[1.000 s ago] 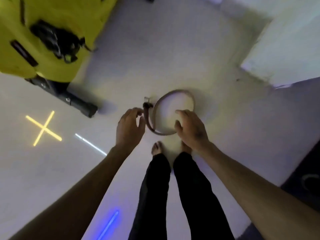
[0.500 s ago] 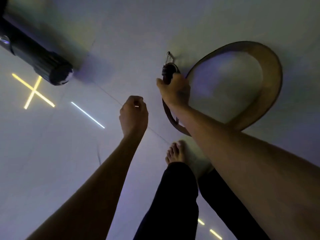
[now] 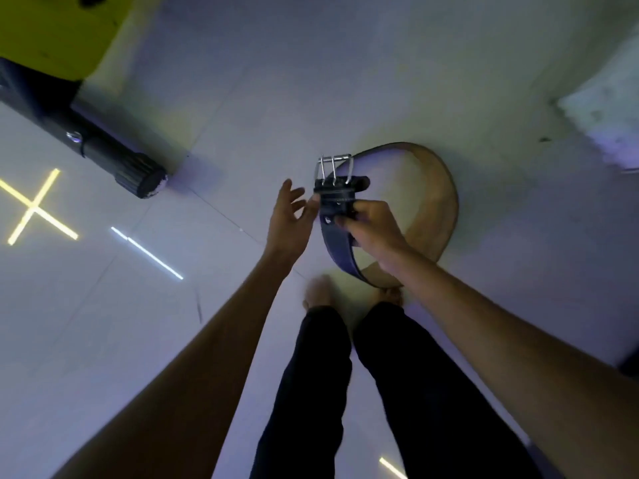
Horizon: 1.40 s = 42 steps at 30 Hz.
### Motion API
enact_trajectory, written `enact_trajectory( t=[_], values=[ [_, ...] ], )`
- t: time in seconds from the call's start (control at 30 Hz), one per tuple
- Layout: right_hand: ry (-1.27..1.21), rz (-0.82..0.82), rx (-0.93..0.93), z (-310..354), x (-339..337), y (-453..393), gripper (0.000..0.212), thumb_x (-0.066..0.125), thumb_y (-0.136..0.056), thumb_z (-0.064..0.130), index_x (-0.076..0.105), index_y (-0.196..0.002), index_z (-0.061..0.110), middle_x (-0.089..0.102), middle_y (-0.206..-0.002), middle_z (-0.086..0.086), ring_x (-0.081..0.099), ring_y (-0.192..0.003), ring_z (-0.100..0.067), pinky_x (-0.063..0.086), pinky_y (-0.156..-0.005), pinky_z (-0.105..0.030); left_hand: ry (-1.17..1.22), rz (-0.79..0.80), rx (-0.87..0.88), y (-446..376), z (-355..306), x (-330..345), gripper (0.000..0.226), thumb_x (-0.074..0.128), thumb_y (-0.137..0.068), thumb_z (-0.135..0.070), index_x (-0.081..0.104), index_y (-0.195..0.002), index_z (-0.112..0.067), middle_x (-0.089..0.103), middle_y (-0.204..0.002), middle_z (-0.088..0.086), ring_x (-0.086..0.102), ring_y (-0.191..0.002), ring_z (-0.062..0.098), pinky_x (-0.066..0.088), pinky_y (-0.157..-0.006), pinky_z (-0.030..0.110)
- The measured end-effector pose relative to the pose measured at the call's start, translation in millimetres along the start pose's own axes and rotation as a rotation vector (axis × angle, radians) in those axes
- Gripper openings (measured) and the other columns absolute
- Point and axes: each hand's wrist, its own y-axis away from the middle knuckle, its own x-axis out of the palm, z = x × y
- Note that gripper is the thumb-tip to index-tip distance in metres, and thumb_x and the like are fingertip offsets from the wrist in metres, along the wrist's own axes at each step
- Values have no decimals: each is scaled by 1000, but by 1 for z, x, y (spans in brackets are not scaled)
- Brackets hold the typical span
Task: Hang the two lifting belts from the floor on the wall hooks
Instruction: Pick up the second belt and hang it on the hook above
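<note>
The right hand (image 3: 371,226) pinches the belt (image 3: 439,209) just below its buckle (image 3: 333,169), the left hand (image 3: 288,216) spread beside it, so the loop's dangling far end could swing or slip free.

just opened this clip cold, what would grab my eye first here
At centre, the right hand grips a lifting belt by its dark buckle end, steel buckle up, with the tan loop curving behind it over the pale floor. The left hand reaches in open, just beside the buckle end. On the far left a glowing yellow cross marks the floor below a black tube.
</note>
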Motion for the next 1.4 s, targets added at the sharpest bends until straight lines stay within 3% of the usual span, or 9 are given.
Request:
enact_trajectory(
  t=[0.13,0.23,0.4,0.63,0.8,0.97,1.07,1.3,1.4],
  values=[
    [-146,-94,-30,47,-88,117,5,72,-86,24,75,-82,20,72,-86,-8,64,-86,-22,48,-83,-38,-104,240,211,75,-94,14,37,60,-101,-20,55,-138,-13,68,-126,7,67,-107,23,58,-89,43],
    [-222,-145,-101,74,-147,199,8,66,-93,10,73,-97,10,70,-93,-9,62,-92,-22,48,-87,-39,-226,307,416,136,-159,32,32,69,-94,-17,66,-125,-12,72,-116,0,69,-104,19,57,-96,42],
    [-350,-251,-186,113,-230,306,13,60,-96,3,68,-105,0,65,-95,-13,58,-91,-19,50,-87,-40,-295,299,689,238,-249,57,51,75,-81,-40,64,-124,-15,54,-122,0,56,-113,16,51,-96,34],
    [-466,-300,-447,169,-303,439,21,63,-95,12,69,-116,8,71,-115,-20,67,-110,-31,51,-99,-52,-222,368,1017,378,-361,73,46,73,-90,-19,52,-131,-15,64,-129,1,61,-124,17,50,-106,33],
    [-500,-353,-659,212,-345,545,20,64,-93,5,69,-112,4,72,-97,-11,70,-85,-9,58,-74,-24,-165,274,1264,479,-423,69,45,74,-85,-8,52,-125,-8,62,-116,-31,62,-112,-1,47,-106,26],
    [-555,-550,-828,252,-375,639,46,73,-88,9,50,-127,20,76,-94,-8,74,-79,-11,57,-69,-27,-90,261,1313,568,-483,73,44,72,-86,1,50,-119,-18,67,-106,-19,66,-98,1,53,-84,18],
    [-494,-717,-1022,270,-393,687,71,71,-89,8,35,-144,35,74,-100,-11,74,-87,-15,62,-76,-30,-42,316,1385,612,-516,74,49,72,-84,1,52,-123,-20,70,-107,-7,69,-96,6,58,-90,31],
    [-459,-927,-1176,296,-428,786,42,70,-89,4,62,-128,16,75,-90,-4,71,-76,-6,55,-62,-21,166,532,1449,700,-561,75,52,78,-81,4,63,-124,-19,76,-112,11,73,-102,29,60,-91,36],
    [-547,-1062,-1232,308,-429,829,37,74,-85,2,63,-118,16,75,-84,-2,71,-75,-14,58,-68,-32,240,598,1486,741,-581,76,50,79,-79,5,65,-126,-9,75,-114,14,73,-105,27,61,-90,34]
  ],
)
